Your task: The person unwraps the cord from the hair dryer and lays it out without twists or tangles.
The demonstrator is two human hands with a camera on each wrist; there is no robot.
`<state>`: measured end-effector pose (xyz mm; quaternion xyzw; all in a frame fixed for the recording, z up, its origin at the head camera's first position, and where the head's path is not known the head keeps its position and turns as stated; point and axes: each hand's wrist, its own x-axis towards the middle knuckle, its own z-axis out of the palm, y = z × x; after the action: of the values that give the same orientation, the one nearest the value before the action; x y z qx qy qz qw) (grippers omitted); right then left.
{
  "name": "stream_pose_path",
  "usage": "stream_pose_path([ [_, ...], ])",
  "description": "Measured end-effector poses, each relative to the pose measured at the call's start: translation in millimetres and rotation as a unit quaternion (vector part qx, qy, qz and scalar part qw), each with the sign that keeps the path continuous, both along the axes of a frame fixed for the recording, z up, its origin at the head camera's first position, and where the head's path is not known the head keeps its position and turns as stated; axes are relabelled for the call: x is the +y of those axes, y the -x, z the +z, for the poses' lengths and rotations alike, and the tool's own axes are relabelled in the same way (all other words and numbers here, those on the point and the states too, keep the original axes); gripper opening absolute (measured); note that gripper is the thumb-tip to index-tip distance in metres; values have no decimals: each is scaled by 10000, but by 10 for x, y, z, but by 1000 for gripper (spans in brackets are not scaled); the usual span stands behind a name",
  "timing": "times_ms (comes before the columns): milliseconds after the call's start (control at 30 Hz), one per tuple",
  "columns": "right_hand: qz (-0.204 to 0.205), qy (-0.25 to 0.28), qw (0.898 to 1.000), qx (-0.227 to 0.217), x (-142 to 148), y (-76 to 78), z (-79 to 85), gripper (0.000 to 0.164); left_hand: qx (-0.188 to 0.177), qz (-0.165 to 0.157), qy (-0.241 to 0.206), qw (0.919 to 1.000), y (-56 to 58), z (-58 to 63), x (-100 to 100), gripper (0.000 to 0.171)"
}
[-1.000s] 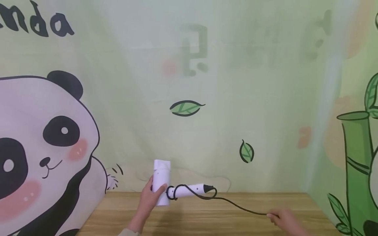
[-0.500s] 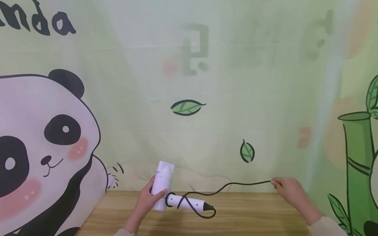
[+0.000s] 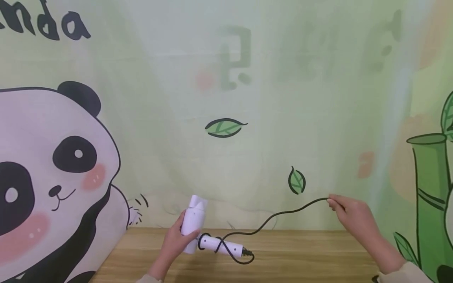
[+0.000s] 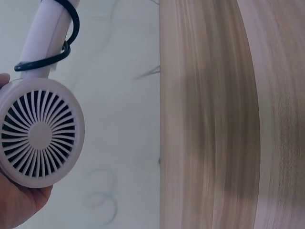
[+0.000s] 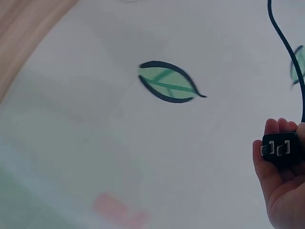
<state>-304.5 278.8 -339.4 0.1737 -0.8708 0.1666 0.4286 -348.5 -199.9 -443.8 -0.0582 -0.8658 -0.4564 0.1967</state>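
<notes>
My left hand [image 3: 173,239] grips a white hair dryer [image 3: 194,221] round its barrel, over the table in the head view. The dryer's handle [image 3: 226,245] points right and slightly down. A black cord [image 3: 291,211] loops round that handle and runs up to my right hand [image 3: 355,220]. In the right wrist view, the fingers of that hand hold a black two-pin plug [image 5: 282,149], prongs facing the camera. The dryer's round slatted rear grille [image 4: 40,136] faces the left wrist camera, with a cord loop [image 4: 43,63] round the handle's base.
A wooden table [image 3: 290,255] spans the bottom of the head view. Behind it hangs a pale green backdrop [image 3: 159,157] printed with a panda [image 3: 70,188], leaves and bamboo [image 3: 429,184].
My right hand has risen from near the table, drawing the cord upward. The dryer's handle has tilted down at its right end, and one cord turn round it has loosened.
</notes>
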Motion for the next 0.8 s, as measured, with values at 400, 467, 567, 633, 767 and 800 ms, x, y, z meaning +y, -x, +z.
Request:
stream_pose_path([
  [400, 424, 297, 9955, 795, -68, -422, 12, 25, 54, 1092, -102, 9940, 34, 1, 7, 88],
  [467, 533, 390, 9946, 798, -69, -504, -38, 23, -13, 1168, -287, 9927, 38, -4, 9, 88],
  [567, 729, 477, 9928, 818, -59, -609, -139, 21, -74, 1324, -626, 9892, 43, -2, 10, 87],
  [633, 884, 484, 9913, 844, -40, -652, -219, 21, -96, 1452, -857, 9856, 54, 7, 0, 85],
  [767, 1056, 348, 9915, 676, 32, -695, -386, 15, -199, 1581, -1150, 9805, 81, 29, -36, 86],
  [800, 1105, 258, 9920, 561, 60, -704, -427, 13, -251, 1588, -1185, 9798, 83, 35, -44, 87],
])
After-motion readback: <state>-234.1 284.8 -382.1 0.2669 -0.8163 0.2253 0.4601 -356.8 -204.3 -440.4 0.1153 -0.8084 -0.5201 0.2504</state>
